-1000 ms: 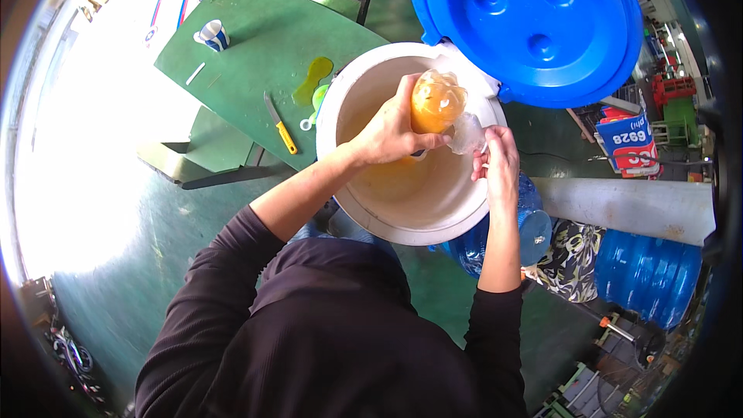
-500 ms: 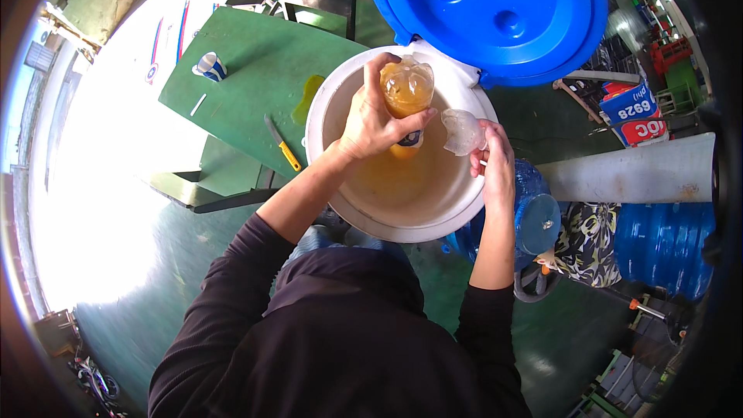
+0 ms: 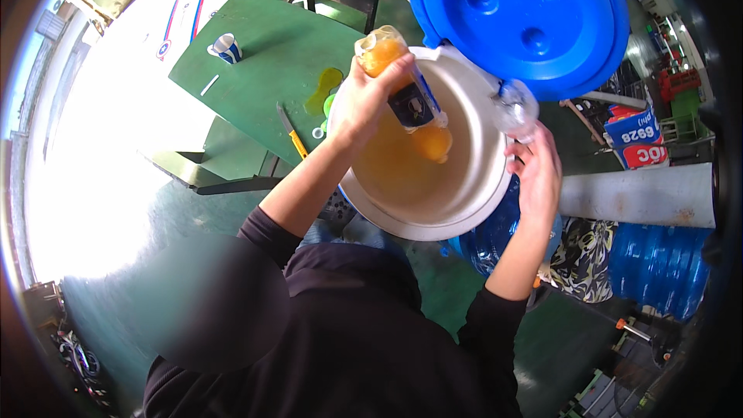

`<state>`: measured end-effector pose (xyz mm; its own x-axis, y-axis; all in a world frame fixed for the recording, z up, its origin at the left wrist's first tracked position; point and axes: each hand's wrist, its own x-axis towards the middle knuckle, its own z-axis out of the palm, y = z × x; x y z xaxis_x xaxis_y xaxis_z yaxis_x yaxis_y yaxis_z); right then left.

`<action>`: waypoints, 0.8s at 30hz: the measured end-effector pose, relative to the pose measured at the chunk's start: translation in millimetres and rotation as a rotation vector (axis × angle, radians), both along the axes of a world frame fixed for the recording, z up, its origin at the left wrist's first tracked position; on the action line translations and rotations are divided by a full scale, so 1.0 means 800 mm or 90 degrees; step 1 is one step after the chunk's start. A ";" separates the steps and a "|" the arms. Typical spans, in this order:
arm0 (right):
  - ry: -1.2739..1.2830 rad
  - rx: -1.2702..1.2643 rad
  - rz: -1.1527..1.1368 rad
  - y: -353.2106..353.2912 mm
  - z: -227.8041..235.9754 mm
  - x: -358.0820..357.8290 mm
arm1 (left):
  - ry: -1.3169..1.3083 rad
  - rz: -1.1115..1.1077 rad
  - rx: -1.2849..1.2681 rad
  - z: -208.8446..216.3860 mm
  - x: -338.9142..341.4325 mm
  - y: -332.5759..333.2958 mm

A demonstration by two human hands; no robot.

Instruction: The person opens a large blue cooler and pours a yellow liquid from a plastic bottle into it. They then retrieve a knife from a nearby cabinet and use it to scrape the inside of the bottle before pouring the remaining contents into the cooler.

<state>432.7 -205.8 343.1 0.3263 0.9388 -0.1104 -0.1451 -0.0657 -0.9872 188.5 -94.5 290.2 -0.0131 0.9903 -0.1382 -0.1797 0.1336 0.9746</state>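
Note:
My left hand (image 3: 368,101) is wrapped round a clear plastic bottle (image 3: 410,101) with a dark label and orange contents. It is tilted base-up over a white tub (image 3: 489,186). An orange mass (image 3: 431,143) shows below the bottle's lower end, inside the tub; whether it still touches the bottle I cannot tell. Cloudy tan liquid (image 3: 398,186) lies in the tub. In my right hand (image 3: 539,174), beyond the tub's right rim, is a clear plastic piece (image 3: 517,111), rounded like part of a bottle and held at its lower end by the fingertips.
A large blue lid (image 3: 515,11) stands open behind the tub. Left, a green table (image 3: 267,54) bears a yellow-handled knife (image 3: 297,142), a blue-and-white cup (image 3: 227,48) and a small white stick (image 3: 210,84). Blue water jugs (image 3: 658,267) and a grey pipe (image 3: 638,195) lie right.
The bottle has tipped further, and the orange mass has come into sight below it. My right hand has moved right with the clear piece, away from the bottle. The whole view has shifted slightly.

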 end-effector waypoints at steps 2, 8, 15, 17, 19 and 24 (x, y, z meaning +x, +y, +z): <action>0.036 0.044 -0.043 -0.022 0.013 -0.001 | -0.285 -0.005 -0.069 0.005 -0.009 0.011; 0.045 0.052 -0.183 -0.094 0.023 -0.037 | -0.674 -0.038 -0.342 0.016 -0.035 0.037; 0.054 0.049 -0.259 -0.122 0.039 -0.136 | -0.817 -0.135 -0.477 0.042 -0.060 0.041; 0.082 0.004 -0.299 -0.118 0.038 -0.175 | -0.828 -0.137 -0.435 0.039 -0.096 0.046; 0.064 0.042 -0.139 -0.107 0.025 -0.222 | -0.929 -0.123 -0.446 0.025 -0.158 0.057; 0.061 -0.097 0.091 -0.037 -0.076 -0.349 | -0.902 0.134 -0.365 -0.035 -0.332 0.059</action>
